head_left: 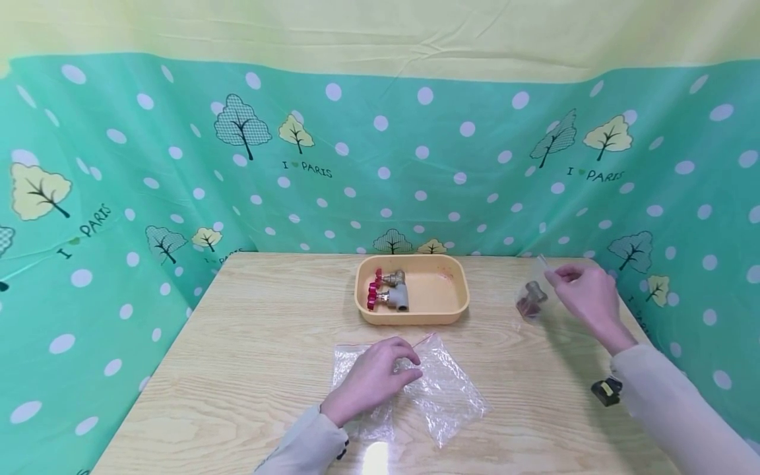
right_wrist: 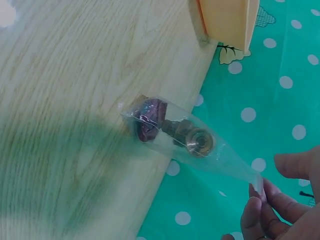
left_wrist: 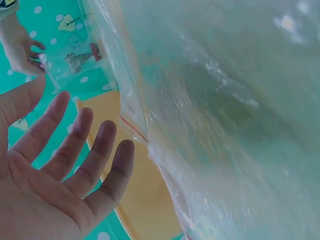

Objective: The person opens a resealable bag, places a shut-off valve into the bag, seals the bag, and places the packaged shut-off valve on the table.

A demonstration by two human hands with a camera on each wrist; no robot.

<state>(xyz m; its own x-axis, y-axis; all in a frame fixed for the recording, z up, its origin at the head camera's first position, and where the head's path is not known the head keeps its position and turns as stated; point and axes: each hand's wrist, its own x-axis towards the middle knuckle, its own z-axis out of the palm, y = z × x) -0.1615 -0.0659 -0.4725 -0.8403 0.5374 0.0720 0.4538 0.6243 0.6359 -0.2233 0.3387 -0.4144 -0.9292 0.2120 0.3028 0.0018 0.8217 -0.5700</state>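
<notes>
My right hand point(head_left: 584, 293) holds the top edge of a clear zip bag point(right_wrist: 225, 159) between its fingers at the table's right side. Inside the bag is a valve point(right_wrist: 182, 134) with a dark red handwheel point(right_wrist: 151, 120). In the right wrist view the thumb stands apart from the bag. Over two clear plastic bags point(head_left: 445, 389) lying on the table, my left hand point(head_left: 374, 373) hovers with relaxed, spread fingers and nothing in them. Whether it touches the plastic cannot be told.
A beige tray point(head_left: 436, 318) stands at the back middle of the wooden table point(head_left: 249, 349). Two valves point(head_left: 392, 293) with red handwheels lie in its left half. A green dotted curtain point(head_left: 380, 158) hangs behind and along both sides.
</notes>
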